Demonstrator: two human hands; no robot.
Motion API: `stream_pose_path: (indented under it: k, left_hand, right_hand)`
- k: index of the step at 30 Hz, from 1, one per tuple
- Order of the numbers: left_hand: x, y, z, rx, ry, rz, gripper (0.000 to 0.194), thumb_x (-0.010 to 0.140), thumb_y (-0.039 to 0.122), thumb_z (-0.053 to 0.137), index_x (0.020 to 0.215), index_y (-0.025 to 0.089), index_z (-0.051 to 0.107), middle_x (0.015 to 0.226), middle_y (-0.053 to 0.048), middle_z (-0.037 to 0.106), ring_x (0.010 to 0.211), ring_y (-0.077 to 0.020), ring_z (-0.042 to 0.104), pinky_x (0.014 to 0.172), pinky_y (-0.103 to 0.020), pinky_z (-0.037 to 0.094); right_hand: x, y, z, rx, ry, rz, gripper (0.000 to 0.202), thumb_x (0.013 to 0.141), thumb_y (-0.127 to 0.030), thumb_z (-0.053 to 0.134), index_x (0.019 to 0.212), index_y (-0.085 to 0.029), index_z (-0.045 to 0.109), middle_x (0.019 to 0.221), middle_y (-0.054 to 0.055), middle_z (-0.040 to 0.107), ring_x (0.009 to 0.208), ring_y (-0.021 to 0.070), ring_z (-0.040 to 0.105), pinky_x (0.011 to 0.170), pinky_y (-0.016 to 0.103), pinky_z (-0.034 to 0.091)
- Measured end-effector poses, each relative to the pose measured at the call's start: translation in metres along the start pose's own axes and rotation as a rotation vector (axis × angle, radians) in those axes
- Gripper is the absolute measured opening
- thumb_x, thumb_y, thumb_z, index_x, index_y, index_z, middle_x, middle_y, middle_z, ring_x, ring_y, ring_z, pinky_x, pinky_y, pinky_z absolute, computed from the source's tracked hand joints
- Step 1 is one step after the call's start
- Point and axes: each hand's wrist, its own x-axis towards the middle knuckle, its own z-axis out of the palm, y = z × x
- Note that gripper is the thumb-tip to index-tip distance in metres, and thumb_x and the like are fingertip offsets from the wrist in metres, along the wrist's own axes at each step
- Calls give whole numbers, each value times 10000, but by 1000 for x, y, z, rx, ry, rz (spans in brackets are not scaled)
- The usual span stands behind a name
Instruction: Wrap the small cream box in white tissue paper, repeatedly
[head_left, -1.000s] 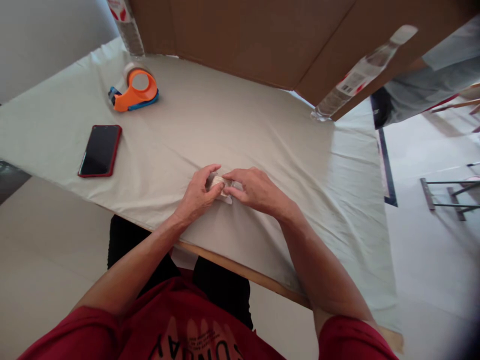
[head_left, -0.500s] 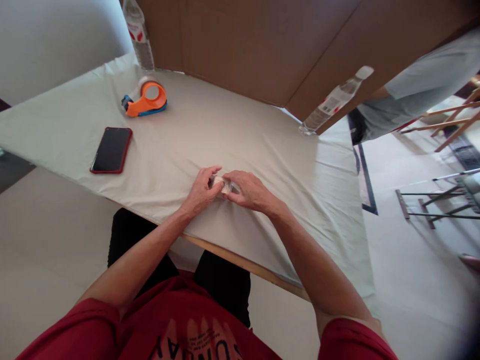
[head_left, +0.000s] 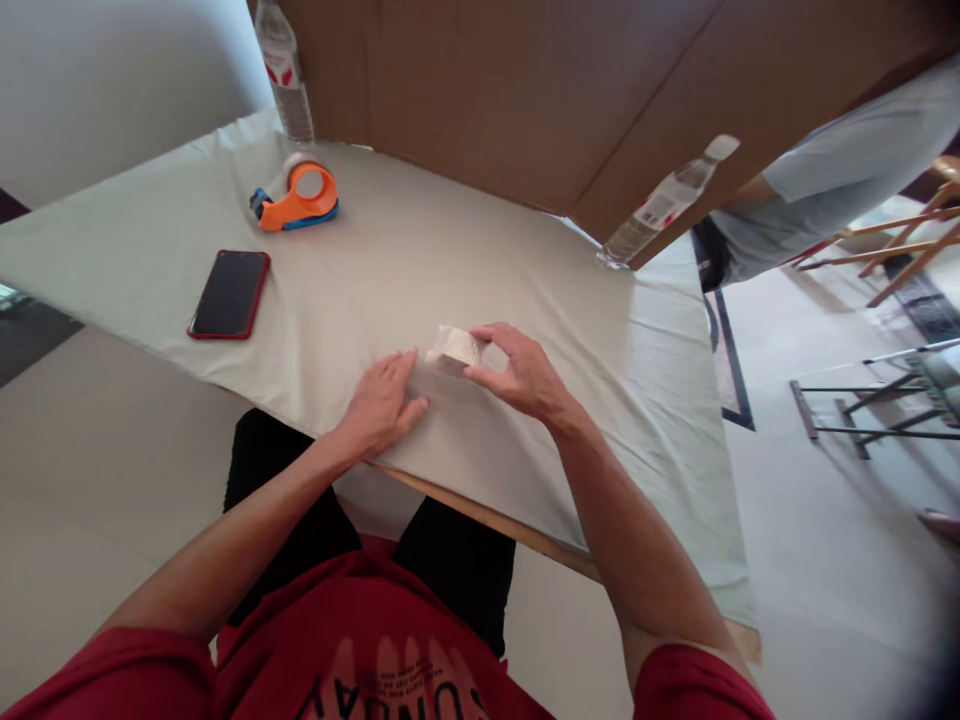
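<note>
A small whitish packet (head_left: 454, 347) with a clear, crinkled end is pinched at its right side between the thumb and fingers of my right hand (head_left: 519, 372). It is held over the pale cloth, in front of me. My left hand (head_left: 381, 403) rests palm down on the cloth to the left of the packet, fingers stretched and thumb apart, holding nothing. The two hands do not touch.
On the cloth-covered table (head_left: 405, 240) lie a phone (head_left: 229, 294) and an orange tape dispenser (head_left: 300, 204). Water bottles stand at the back left (head_left: 289, 85) and back right (head_left: 664, 210), by a brown cardboard panel (head_left: 480, 90). Beyond is a person's pale sleeve (head_left: 847, 150).
My left hand has let go of the packet and moved left and down onto the cloth, its fingers now spread. My right hand has moved slightly right and up with the packet, which now shows more fully.
</note>
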Motion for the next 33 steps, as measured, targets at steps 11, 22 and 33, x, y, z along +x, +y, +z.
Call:
stream_pose_path:
  k: [11, 22, 33]
  left_hand:
    - [-30, 15, 4, 412, -77, 53, 568, 1001, 450, 468, 1505, 190, 493, 1636, -165, 389, 1537, -379, 319, 1250, -630, 178]
    - [-29, 14, 1, 448, -46, 68, 554, 1000, 466, 467, 1477, 191, 521, 1613, -159, 431, 1515, -360, 360, 1233, -603, 244]
    - [-29, 12, -1, 462, -59, 74, 561, 1000, 475, 467, 1479, 188, 523, 1614, -156, 431, 1517, -342, 361, 1243, -580, 234]
  right_hand:
    - [5, 12, 18, -134, -124, 90, 539, 852, -321, 644, 1367, -178, 578, 1359, 161, 661, 1231, 340, 606, 1063, 512, 427]
    - [-25, 23, 11, 91, 98, 67, 687, 829, -579, 690, 1374, -180, 570, 1486, 188, 546, 1405, 329, 497, 1174, 517, 377]
    - [-45, 45, 60, 366, 466, 295, 537, 982, -499, 390, 1386, -177, 537, 1383, 181, 644, 1292, 257, 604, 1099, 476, 473]
